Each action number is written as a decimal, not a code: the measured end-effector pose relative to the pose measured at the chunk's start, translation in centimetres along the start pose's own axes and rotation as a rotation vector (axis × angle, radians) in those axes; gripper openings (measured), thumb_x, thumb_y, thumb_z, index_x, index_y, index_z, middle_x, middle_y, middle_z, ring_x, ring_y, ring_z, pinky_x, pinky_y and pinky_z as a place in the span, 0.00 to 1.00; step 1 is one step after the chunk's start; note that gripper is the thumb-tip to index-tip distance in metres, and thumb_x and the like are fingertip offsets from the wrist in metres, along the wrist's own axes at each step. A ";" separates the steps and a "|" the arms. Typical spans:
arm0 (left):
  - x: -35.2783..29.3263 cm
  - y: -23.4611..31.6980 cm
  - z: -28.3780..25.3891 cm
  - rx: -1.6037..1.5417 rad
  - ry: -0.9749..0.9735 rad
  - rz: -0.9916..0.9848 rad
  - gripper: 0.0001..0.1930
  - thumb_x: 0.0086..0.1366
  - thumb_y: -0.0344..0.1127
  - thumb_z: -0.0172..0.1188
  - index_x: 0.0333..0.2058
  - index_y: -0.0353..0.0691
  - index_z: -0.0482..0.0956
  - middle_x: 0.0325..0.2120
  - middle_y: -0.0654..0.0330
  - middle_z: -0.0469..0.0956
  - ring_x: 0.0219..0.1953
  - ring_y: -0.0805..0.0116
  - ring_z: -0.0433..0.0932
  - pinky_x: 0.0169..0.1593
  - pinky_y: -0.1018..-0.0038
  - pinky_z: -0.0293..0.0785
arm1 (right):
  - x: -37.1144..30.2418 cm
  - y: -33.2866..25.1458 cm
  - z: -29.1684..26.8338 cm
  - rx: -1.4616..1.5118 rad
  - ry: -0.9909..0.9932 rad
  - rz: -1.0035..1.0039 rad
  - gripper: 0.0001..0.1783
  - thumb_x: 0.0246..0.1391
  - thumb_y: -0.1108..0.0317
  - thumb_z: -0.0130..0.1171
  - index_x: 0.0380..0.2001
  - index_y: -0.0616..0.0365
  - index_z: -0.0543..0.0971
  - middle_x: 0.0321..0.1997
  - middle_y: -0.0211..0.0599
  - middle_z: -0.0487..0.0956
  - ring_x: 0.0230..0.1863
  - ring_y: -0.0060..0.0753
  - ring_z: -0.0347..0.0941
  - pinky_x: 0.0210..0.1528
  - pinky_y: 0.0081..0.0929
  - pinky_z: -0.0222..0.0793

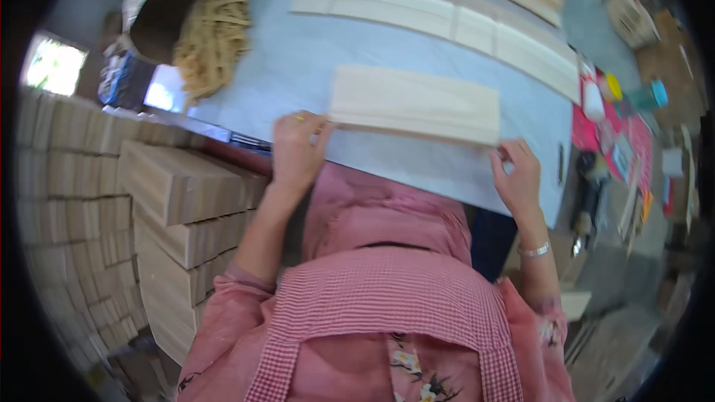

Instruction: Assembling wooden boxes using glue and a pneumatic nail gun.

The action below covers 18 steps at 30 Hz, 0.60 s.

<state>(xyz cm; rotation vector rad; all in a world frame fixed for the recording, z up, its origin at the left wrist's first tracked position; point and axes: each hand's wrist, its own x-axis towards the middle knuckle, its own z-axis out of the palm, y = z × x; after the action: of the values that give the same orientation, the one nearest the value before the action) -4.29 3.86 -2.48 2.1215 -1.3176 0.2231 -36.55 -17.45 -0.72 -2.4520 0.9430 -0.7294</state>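
Work surface: large table (290, 67), pale grey-blue top, in front of the wearer. To the left, stacked wooden blocks (82, 216) in many rows; nearer the left forearm, a pile of larger wooden pieces (167, 186). Wearer in a pink checked apron (380, 290), near the table's front edge. Along the far side of the table, a row of pale wooden panels (402, 7). At upper left, a round container (153, 7), tipped, its mouth toward the table, with tan strips (216, 45) heaped at the opening.

Object at hands: rectangular wooden board (413, 100), plain, light, long side across the wearer's front, near the table's front edge. It lies between the two hands and beyond them, the grip being at its near corners only. Left hand (300, 152): thumb and forefinger drawn together on the near left corner. Right hand (519, 179): fingertips at the near right corner, thumb bent; pinch or mere touch cannot be told, owing to blur. Whether the board is raised: not determinable.

Right of table: white bottle (593, 102), teal container (650, 97). Right wrist: bracelet (534, 251).
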 end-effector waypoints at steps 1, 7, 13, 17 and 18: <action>0.0 0.3 0.1 -0.001 0.020 0.018 0.06 0.59 0.35 0.68 0.34 0.40 0.87 0.30 0.60 0.82 0.36 0.60 0.78 0.50 0.66 0.69 | -0.1 0.2 0.0 -0.021 -0.010 0.021 0.06 0.51 0.77 0.64 0.35 0.60 0.81 0.31 0.34 0.76 0.27 0.34 0.71 0.32 0.29 0.68; -0.3 1.3 -1.1 0.013 0.039 0.023 0.05 0.59 0.34 0.68 0.32 0.40 0.86 0.29 0.61 0.81 0.34 0.60 0.78 0.50 0.67 0.69 | 0.8 -0.3 -1.2 -0.054 -0.048 -0.108 0.03 0.51 0.78 0.64 0.31 0.61 0.81 0.27 0.35 0.75 0.25 0.34 0.69 0.30 0.30 0.66; 0.1 1.5 -1.2 0.016 0.006 0.057 0.04 0.58 0.31 0.67 0.31 0.39 0.86 0.28 0.61 0.81 0.33 0.60 0.78 0.48 0.66 0.70 | 1.8 0.5 -1.6 0.072 -0.131 -0.065 0.03 0.52 0.77 0.65 0.26 0.62 0.81 0.22 0.36 0.73 0.22 0.37 0.66 0.29 0.31 0.64; 0.9 1.1 -1.3 -0.016 -0.057 0.043 0.04 0.57 0.31 0.68 0.31 0.38 0.85 0.25 0.59 0.81 0.29 0.56 0.77 0.43 0.65 0.71 | 2.5 1.4 -1.4 0.055 -0.118 -0.134 0.03 0.52 0.76 0.64 0.26 0.61 0.81 0.23 0.36 0.73 0.23 0.39 0.67 0.29 0.32 0.65; 1.3 1.4 -2.0 -0.013 -0.130 0.002 0.05 0.57 0.31 0.68 0.31 0.37 0.84 0.25 0.58 0.81 0.28 0.55 0.77 0.42 0.65 0.71 | 2.8 1.4 -1.1 0.073 -0.115 -0.142 0.03 0.53 0.75 0.64 0.26 0.61 0.81 0.23 0.36 0.73 0.23 0.40 0.67 0.29 0.33 0.65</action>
<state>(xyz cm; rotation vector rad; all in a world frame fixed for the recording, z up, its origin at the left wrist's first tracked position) -4.49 3.60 0.28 2.1549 -1.3914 0.0780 -36.15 -20.60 0.31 -2.4857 0.6937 -0.6485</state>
